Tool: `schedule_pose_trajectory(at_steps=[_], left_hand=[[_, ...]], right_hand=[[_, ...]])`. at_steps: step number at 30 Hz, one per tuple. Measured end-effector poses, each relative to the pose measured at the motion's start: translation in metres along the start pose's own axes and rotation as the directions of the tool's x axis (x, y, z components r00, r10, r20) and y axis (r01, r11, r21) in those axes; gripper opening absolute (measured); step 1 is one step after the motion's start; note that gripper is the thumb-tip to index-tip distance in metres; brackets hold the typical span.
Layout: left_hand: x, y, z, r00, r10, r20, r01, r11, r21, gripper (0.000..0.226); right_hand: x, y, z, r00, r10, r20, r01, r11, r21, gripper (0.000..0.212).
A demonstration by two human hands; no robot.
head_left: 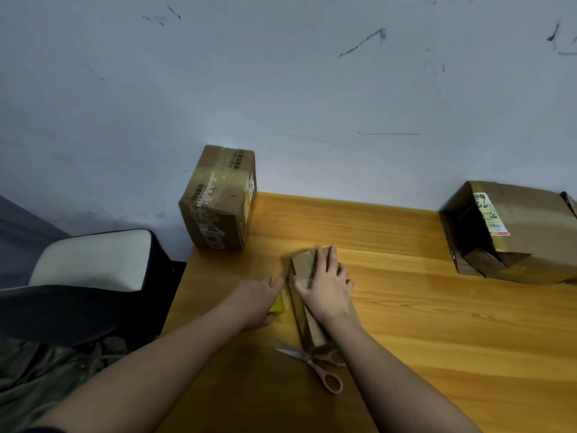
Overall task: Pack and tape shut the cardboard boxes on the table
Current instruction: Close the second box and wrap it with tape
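One narrow cardboard box (307, 295) is lying near the front of the tabletop (437, 323), and the right hand (327, 287) is pressing on it with straight fingers. The left hand (259, 301) is resting just beside it, fingers curling around a yellow object (278, 304). Pink scissors (315, 365) are lying at the box's near end, a taped box (218, 198) is standing behind, and an open box (512, 232) is lying far right.

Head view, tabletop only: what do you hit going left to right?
Taped box → left hand on a yellow object → right hand pressing the small box → open box on its side. Scissors skipped, they overlap.
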State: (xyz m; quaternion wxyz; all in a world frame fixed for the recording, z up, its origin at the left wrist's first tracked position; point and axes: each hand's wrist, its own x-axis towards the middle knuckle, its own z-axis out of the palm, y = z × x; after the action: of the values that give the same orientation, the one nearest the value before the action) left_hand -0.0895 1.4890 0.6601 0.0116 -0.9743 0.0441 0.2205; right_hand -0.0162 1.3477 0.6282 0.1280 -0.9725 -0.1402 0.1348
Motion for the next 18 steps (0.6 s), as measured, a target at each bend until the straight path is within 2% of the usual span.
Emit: schedule_pose_trajectory(at_steps=[4, 8, 12, 14, 16, 18], left_hand=[[-0.001, 0.008, -0.028, 0.997, 0.032, -0.073, -0.038, 0.995, -0.087, 0.063], [0.011, 0.026, -0.058, 0.996, 0.067, -0.063, -0.072, 0.994, -0.087, 0.060], [0.025, 0.043, -0.071, 0.983, 0.076, -0.167, -0.105, 0.979, -0.172, 0.060], [0.028, 0.048, -0.071, 0.970, 0.033, -0.242, -0.101, 0.956, -0.274, 0.062], [0.026, 0.053, -0.069, 0.952, -0.015, -0.307, -0.087, 0.944, -0.318, 0.062], [0.024, 0.056, -0.064, 0.926, -0.053, -0.373, -0.075, 0.944, -0.322, 0.066]], right_hand=[[0.005, 0.020, -0.007, 0.997, 0.078, 0.015, -0.078, 0.940, 0.332, 0.080], [0.017, 0.052, -0.008, 0.994, 0.062, 0.087, -0.105, 0.742, 0.662, 0.074], [0.023, 0.077, -0.009, 0.975, 0.049, 0.216, -0.202, 0.596, 0.777, 0.070], [0.022, 0.086, -0.011, 0.979, 0.062, 0.194, -0.189, 0.633, 0.750, 0.069], [0.020, 0.095, -0.014, 0.991, 0.078, 0.105, -0.128, 0.742, 0.658, 0.052], [0.014, 0.103, -0.015, 0.989, 0.105, -0.100, -0.055, 0.911, 0.408, 0.040]])
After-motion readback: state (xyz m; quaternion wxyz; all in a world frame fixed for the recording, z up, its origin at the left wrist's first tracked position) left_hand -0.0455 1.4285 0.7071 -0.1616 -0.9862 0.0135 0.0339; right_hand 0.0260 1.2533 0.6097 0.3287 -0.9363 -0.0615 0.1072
